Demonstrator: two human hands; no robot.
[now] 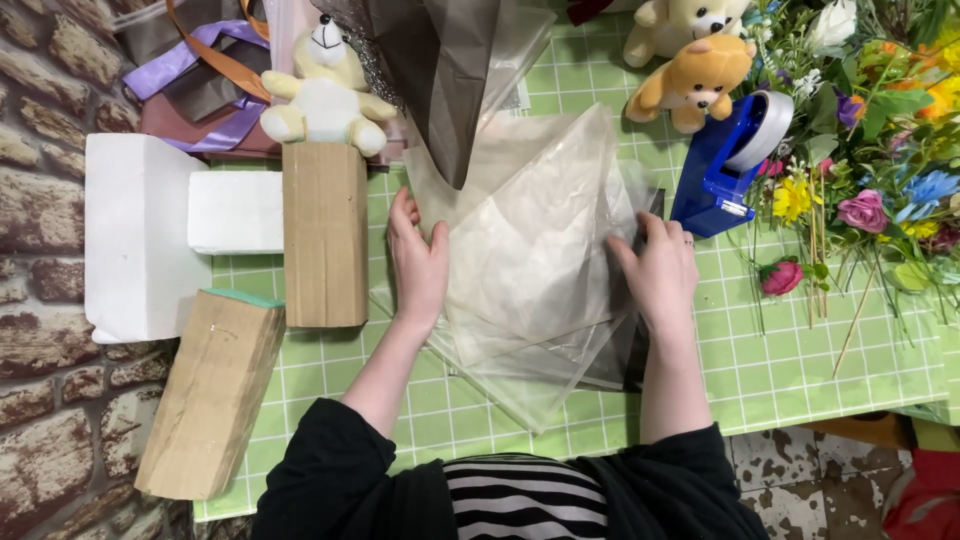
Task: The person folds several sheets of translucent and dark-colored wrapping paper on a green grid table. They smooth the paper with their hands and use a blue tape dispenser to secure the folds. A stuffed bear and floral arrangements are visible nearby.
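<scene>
**Both hands flat on clear wrap sheets, centre of counter**

Nearest me: striped top and black sleeves (330, 470), forearms running out over the green gridded counter (800, 370). Left hand (418, 262) lies open, fingers spread, on the left edge of the stacked clear sheets (530, 260). Right hand (660, 270) lies open on their right edge, nothing gripped. I judge the palms pin the slippery film flat and keep the layers squared. Sheets sit mid-counter, overlapped at angles. Tape dispenser (725, 165) stands just right of them, within reach. Flowers (870, 190) are heaped far right. Foam blocks (150, 230) and cardboard-coloured blocks (322, 232) are left; plush bears (690, 80) sit behind.
</scene>
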